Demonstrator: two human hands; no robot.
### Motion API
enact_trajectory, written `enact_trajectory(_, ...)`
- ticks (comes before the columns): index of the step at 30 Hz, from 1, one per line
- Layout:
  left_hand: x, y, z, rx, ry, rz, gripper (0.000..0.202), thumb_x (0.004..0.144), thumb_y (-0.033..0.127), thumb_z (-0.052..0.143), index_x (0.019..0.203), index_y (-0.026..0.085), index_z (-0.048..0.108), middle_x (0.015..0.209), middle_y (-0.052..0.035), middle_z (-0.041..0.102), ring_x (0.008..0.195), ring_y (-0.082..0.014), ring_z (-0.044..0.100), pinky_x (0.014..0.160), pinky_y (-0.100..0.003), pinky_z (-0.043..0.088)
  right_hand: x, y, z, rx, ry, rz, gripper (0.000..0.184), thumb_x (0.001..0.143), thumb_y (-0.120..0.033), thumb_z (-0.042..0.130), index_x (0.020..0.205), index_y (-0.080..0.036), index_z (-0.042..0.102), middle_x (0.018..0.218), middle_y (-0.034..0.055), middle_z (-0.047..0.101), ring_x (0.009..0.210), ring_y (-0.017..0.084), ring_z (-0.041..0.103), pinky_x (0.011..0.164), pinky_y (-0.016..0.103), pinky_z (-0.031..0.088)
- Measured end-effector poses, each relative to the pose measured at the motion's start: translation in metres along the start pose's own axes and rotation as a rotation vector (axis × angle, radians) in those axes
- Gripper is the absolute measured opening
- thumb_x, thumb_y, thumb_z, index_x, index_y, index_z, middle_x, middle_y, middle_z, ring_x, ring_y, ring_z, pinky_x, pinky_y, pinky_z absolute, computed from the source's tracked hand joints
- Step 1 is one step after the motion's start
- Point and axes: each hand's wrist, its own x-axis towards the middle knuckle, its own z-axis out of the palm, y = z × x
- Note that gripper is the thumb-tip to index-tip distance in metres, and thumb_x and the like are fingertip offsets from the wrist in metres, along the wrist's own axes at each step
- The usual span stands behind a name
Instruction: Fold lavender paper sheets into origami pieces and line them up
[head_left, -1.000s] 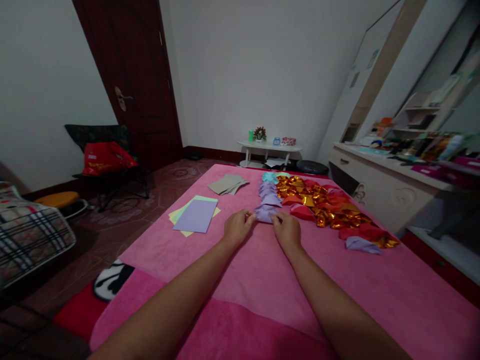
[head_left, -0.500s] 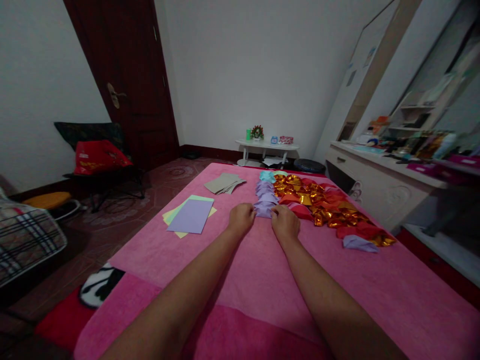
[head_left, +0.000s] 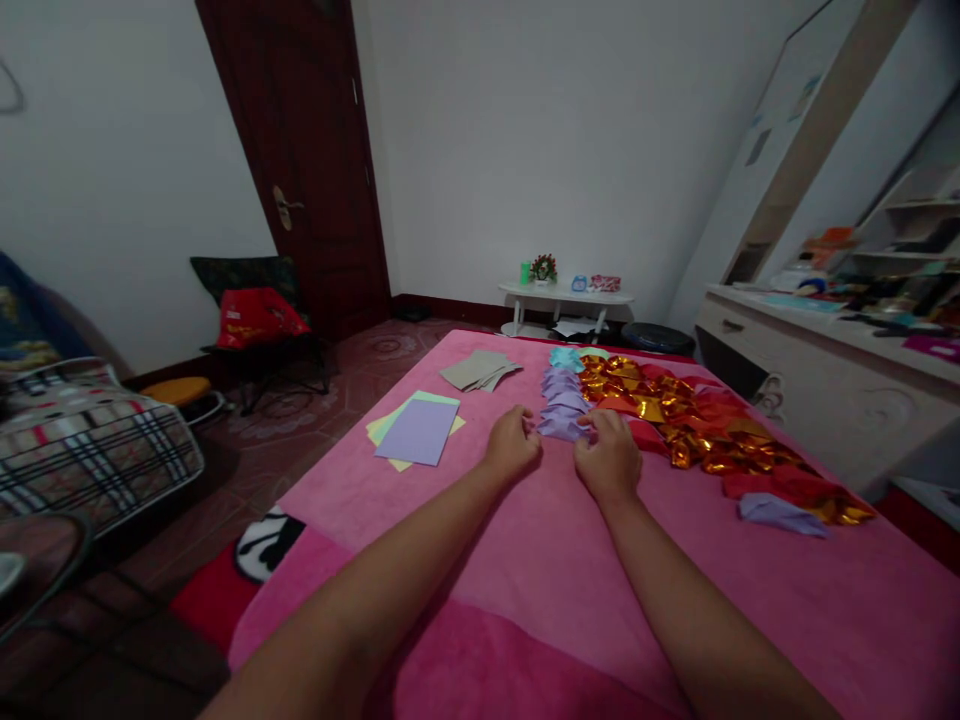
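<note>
Both my hands rest on a pink blanket [head_left: 525,560] at the near end of a row of folded lilac paper pieces [head_left: 564,398]. My left hand [head_left: 511,446] is curled, its fingertips pinching the left edge of the nearest lilac piece [head_left: 559,427]. My right hand [head_left: 611,460] is curled too and grips the same piece from the right. Right of the lilac row lies a long band of folded gold and red foil pieces [head_left: 690,420].
A stack of flat lilac, yellow and green sheets [head_left: 418,430] lies left of my hands, grey sheets [head_left: 477,370] farther back. A lone lilac piece [head_left: 776,512] sits at the right. A dresser [head_left: 825,385], a small white table [head_left: 564,297] and a dark chair [head_left: 259,320] surround the bed.
The view has swung left, so everything sits further right in the picture. Both hands stay on the nearest lilac piece, the right hand now drawn slightly nearer me.
</note>
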Motion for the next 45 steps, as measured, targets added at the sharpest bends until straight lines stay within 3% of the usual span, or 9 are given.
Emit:
enact_trajectory(3,-0.013,-0.009,-0.026,0.045,0.005,0.009,0.029,0.076,0.016,0.054,0.105,0.018,0.056,0.1,-0.0066,0.064,0.094,-0.0175,0.058,0.081,-0.026,0.043,0.0,0.002,0.002,0.068,0.045,-0.134,0.025,0.067,-0.006,0.05,0.086,-0.021,0.056,0.092,0.005,0.058,0.091,0.023,0.051,0.082,0.034,0.04)
enact_trajectory(6,-0.028,-0.028,-0.064,0.142,0.022,0.0,0.028,0.08,0.031,0.053,0.105,0.019,0.058,0.112,-0.012,0.058,0.111,-0.0276,0.048,0.095,-0.039,0.034,0.001,0.004,0.006,0.107,0.046,-0.168,0.025,0.067,-0.006,0.05,0.087,-0.021,0.056,0.093,0.0062,0.058,0.092,0.024,0.052,0.084,0.036,0.04)
enact_trajectory(9,-0.037,-0.053,-0.099,0.446,-0.04,-0.164,0.049,0.078,0.047,0.053,0.118,0.019,0.051,0.12,-0.0144,0.052,0.113,-0.0314,0.046,0.095,-0.043,0.033,0.001,0.004,0.01,0.119,0.038,-0.172,0.024,0.068,-0.006,0.05,0.087,-0.021,0.056,0.094,0.0065,0.058,0.093,0.024,0.052,0.086,0.036,0.039)
enact_trajectory(12,-0.041,-0.071,-0.117,0.61,-0.158,-0.278,0.062,0.072,0.058,0.054,0.117,0.016,0.052,0.118,-0.0172,0.053,0.109,-0.0331,0.049,0.087,-0.04,0.04,0.001,0.003,0.011,0.126,0.021,-0.186,0.024,0.069,-0.006,0.05,0.087,-0.021,0.056,0.092,0.0061,0.058,0.093,0.024,0.052,0.087,0.036,0.039)
enact_trajectory(21,-0.036,-0.068,-0.11,0.605,-0.206,-0.263,0.047,0.075,0.044,0.051,0.101,0.008,0.065,0.102,-0.022,0.064,0.096,-0.0329,0.06,0.077,-0.036,0.046,0.0,0.001,0.008,0.156,0.004,-0.211,0.023,0.07,-0.005,0.049,0.086,-0.02,0.055,0.093,0.005,0.057,0.091,0.022,0.053,0.085,0.034,0.041)
enact_trajectory(28,-0.018,-0.082,-0.133,0.528,-0.285,-0.279,0.026,0.07,0.035,0.059,0.08,0.016,0.074,0.087,-0.0138,0.071,0.081,-0.0244,0.065,0.067,-0.026,0.045,-0.001,0.0,0.008,0.166,-0.004,-0.202,0.024,0.071,-0.005,0.048,0.086,-0.021,0.057,0.092,0.0043,0.059,0.089,0.022,0.055,0.083,0.033,0.042)
enact_trajectory(34,-0.016,-0.091,-0.142,0.444,-0.305,-0.284,0.028,0.066,0.048,0.063,0.073,0.023,0.074,0.077,-0.0057,0.072,0.075,-0.019,0.064,0.059,-0.022,0.039,-0.001,0.001,0.009,0.181,-0.01,-0.193,0.024,0.071,-0.005,0.048,0.085,-0.021,0.058,0.092,0.0052,0.058,0.089,0.022,0.055,0.084,0.035,0.042)
enact_trajectory(38,-0.015,-0.091,-0.144,0.413,-0.32,-0.303,0.026,0.068,0.046,0.062,0.068,0.022,0.073,0.064,-0.0036,0.07,0.068,-0.0171,0.063,0.056,-0.021,0.037,-0.001,0.001,0.01,0.187,-0.015,-0.196,0.023,0.071,-0.005,0.048,0.084,-0.021,0.058,0.092,0.005,0.058,0.089,0.022,0.055,0.083,0.034,0.042)
enact_trajectory(45,-0.016,-0.089,-0.148,0.422,-0.314,-0.302,0.018,0.066,0.037,0.066,0.071,0.022,0.074,0.069,-0.003,0.071,0.069,-0.0171,0.064,0.057,-0.02,0.039,-0.001,0.001,0.009,0.212,-0.018,-0.212,0.021,0.073,-0.005,0.047,0.082,-0.02,0.058,0.09,0.0051,0.058,0.089,0.021,0.055,0.084,0.033,0.043)
